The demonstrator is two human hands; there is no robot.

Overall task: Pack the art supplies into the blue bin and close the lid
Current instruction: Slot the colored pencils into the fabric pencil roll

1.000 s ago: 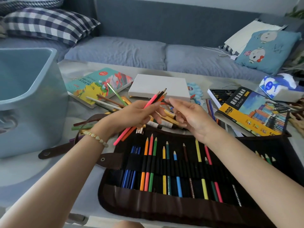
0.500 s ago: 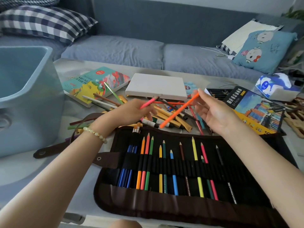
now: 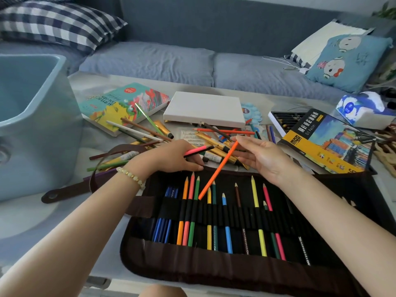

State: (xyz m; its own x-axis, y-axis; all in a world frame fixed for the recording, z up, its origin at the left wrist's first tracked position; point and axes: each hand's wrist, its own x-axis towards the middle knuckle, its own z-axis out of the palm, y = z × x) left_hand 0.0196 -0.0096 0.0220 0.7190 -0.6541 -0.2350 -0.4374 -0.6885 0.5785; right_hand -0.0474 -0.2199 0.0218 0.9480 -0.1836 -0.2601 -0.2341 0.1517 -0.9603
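Note:
A black and brown pencil roll (image 3: 235,249) lies open in front of me with several coloured pencils in its loops. My right hand (image 3: 263,157) pinches an orange pencil (image 3: 216,172) near its top; the pencil slants down with its lower end at the roll's elastic band. My left hand (image 3: 171,156) grips a pink pencil (image 3: 196,151) and rests at the roll's upper edge. The open blue bin (image 3: 42,133) stands at the left, no lid in sight.
Loose pencils and paint tubes (image 3: 214,146) lie scattered behind the roll. Further back lie an acrylic colours book (image 3: 126,103), a white canvas (image 3: 203,109) and an oil pastel box (image 3: 325,142). A tissue pack (image 3: 364,110) sits at the right. A sofa runs behind.
My right hand has come down and nearer with the orange pencil, tipping its lower end onto the roll. My left hand has sunk to the roll's upper edge, holding only the pink pencil.

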